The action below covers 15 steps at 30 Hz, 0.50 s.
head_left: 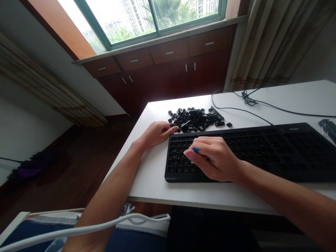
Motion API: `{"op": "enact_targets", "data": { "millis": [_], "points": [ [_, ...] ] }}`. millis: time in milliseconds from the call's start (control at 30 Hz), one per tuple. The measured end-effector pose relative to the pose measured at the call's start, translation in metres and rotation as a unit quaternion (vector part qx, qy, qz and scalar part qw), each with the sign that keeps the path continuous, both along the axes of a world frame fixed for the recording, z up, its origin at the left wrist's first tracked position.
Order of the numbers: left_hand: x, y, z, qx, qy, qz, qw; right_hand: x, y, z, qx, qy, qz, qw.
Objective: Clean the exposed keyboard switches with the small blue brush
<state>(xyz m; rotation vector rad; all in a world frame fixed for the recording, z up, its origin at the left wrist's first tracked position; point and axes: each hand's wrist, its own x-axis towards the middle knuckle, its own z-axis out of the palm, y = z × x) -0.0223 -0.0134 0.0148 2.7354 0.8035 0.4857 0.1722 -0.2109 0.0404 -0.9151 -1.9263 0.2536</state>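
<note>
A black keyboard (258, 145) lies flat on the white worktop (152, 164), spanning the centre and right of the frame, with rows of bare square sockets showing over its left part. The right hand (213, 157) is over the left half of the keyboard, near the centre of the frame, its fingers closed around a small blue thing (195, 149) with a ragged edge, which pokes out between thumb and forefinger; whether its tip touches the sockets is hidden. The left hand (159, 133) rests on the worktop just left of the keyboard, its fingers loosely curled and its thumb reaching to the near-left edge of a heap of black keys (194, 119); I cannot tell whether it grasps one. The heap lies just behind the keyboard's left part, with a single loose key (229, 124) apart at its right and a long bar (217, 112) at its upper right edge. A black cable (248, 98) runs from the keyboard's back edge, with a bundled knot at the upper right of the worktop. A dark crumpled thing (328, 128) sits at the right edge of the frame. Wooden cupboards (168, 77) stand below a window (133, 21) at the top.
</note>
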Motion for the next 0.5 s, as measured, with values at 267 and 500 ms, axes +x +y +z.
{"op": "enact_targets", "data": {
  "millis": [267, 500],
  "points": [
    [0.0004, 0.0001, 0.0003, -0.004, 0.002, -0.005, 1.000, -0.0017, -0.0003, 0.0010, -0.164, 0.154, 0.086, 0.970],
    [0.0001, 0.0002, -0.0001, 0.000, 0.001, 0.000, 1.000, -0.0031, 0.0017, -0.0030, -0.108, 0.117, 0.007, 0.987]
  ]
}}
